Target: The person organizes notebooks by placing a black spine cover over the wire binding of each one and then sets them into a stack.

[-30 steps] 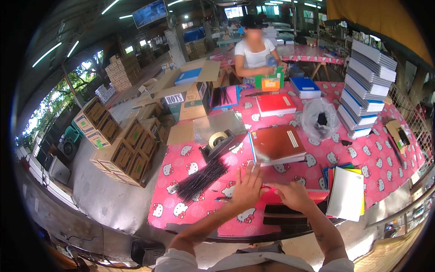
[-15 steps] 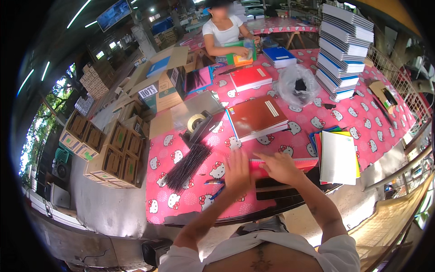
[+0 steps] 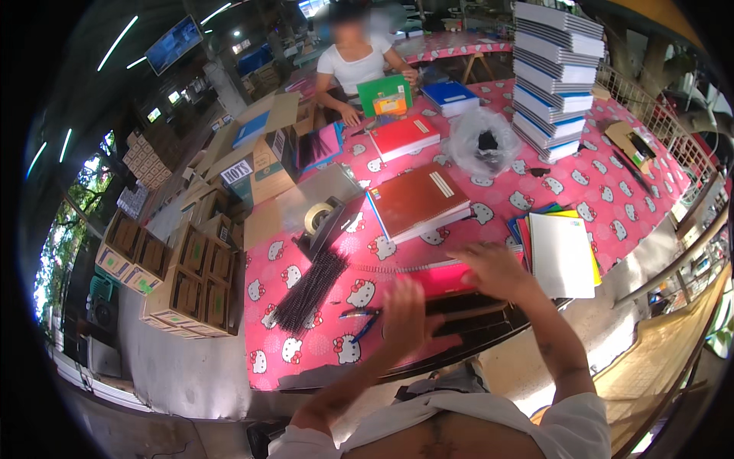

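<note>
Pinkish-red notebook (image 3: 447, 283) lies along the near side of the table (image 3: 313, 359), long axis running left to right; a thin coil (image 3: 386, 268) points leftward from it. The right hand (image 3: 495, 270) covers it, grip impossible to tell; the blurred left hand (image 3: 405, 314) is unclenched beside its left end. Beyond, pale strips (image 3: 441, 185) mark a brown notebook (image 3: 417, 200), and a lettered white label (image 3: 236, 170) a cardboard carton (image 3: 271, 183).

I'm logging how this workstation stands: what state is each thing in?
Left hand: open, motion-blurred
Right hand: fingers extended, at the pink notebook
Pink notebook: lying flat
Brown notebook: closed
Tall notebook stack: upright, edges uneven
Tape dispenser: loaded with a roll
Black coils: loosely bundled
Carton: top flaps open
Plastic bag: crumpled
Wall screen: lit
</note>
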Tool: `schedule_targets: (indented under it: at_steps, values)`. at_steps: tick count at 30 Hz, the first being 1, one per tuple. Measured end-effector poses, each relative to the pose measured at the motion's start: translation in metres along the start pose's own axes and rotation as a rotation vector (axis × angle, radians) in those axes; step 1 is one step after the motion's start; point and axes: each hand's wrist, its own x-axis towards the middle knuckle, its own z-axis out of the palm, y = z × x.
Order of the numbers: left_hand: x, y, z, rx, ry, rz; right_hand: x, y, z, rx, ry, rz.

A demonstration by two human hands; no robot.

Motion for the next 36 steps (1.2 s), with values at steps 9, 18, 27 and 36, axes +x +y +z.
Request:
schedule_targets:
  at_steps: [9, 18, 27, 36]
  values:
    - [0.087, -0.022, -0.034, 0.055, -0.143, -0.013, -0.015, 0.017, 0.011, 0.053, -0.149, 0.103]
    - [0.085, -0.025, 0.009, 0.168, 0.101, -0.174, -0.014, 0.016, 0.008, 0.121, -0.180, 0.095]
    - [0.072, 0.004, 0.014, 0.144, 0.016, -0.185, -0.012, 0.013, 0.005, 0.025, -0.291, 0.126]
    - [0.051, 0.027, 0.013, 0.012, -0.207, -0.118, -0.017, 0.015, 0.013, 0.041, -0.181, 0.054]
